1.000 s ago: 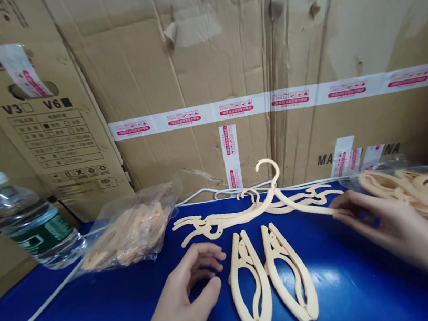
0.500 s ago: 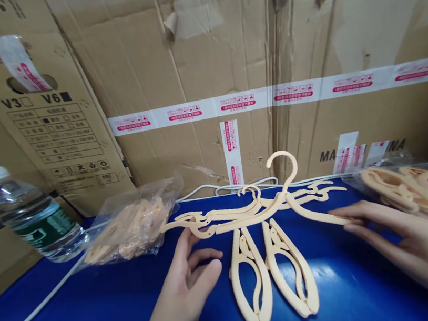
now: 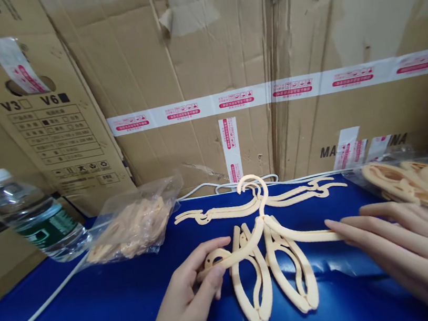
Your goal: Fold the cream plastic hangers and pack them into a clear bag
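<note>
A cream plastic folding hanger (image 3: 261, 226) with its arms spread lies across two folded hangers (image 3: 272, 274) on the blue table (image 3: 100, 314). My left hand (image 3: 192, 291) pinches the end of its left arm between thumb and fingers. My right hand (image 3: 406, 255) has its fingers stretched out, the tips resting on the end of the right arm. Another unfolded hanger (image 3: 260, 203) lies flat behind, near the boxes.
Clear bags of folded hangers lie at the left (image 3: 135, 224) and at the right (image 3: 416, 182). A water bottle (image 3: 30, 215) stands far left. A white cable (image 3: 36, 313) runs across the table. Taped cardboard boxes (image 3: 206, 76) wall off the back.
The spread hanger has come toward me from the back, off the other unfolded one, and now lies over the two folded hangers. My left hand has taken hold of its left arm.
</note>
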The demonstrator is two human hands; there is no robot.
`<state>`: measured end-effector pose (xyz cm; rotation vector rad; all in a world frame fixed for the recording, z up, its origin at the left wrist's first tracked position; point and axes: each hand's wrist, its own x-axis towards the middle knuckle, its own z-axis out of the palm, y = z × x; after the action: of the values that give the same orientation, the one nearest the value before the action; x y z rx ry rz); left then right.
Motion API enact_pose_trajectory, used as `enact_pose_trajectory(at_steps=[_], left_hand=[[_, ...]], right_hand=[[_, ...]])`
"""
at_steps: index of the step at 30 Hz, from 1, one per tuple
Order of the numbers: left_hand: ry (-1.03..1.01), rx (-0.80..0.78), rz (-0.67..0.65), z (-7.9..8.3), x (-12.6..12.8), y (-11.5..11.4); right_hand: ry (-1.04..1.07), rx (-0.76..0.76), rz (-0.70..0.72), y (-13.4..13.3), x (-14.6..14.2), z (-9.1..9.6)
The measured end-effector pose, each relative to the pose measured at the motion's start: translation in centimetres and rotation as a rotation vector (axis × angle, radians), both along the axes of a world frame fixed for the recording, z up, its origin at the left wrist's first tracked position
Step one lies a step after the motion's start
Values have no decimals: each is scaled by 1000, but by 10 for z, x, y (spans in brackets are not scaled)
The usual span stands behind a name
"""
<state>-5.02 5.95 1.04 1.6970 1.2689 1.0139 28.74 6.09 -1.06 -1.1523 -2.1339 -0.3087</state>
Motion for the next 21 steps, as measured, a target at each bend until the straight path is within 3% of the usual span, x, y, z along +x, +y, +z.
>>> enact_pose_trajectory(at_steps=[4,18,21], left_hand=[[-15,-34,-7,-3,-2,1],[-15,-29,-56,0,-2,-1],[-11,-36,-56,-1,-3,-1]], right_hand=[[-105,74,-51,-9,4,4],[-132,162,-53,-14,1,0],[-74,117,-33,-15,0,0]])
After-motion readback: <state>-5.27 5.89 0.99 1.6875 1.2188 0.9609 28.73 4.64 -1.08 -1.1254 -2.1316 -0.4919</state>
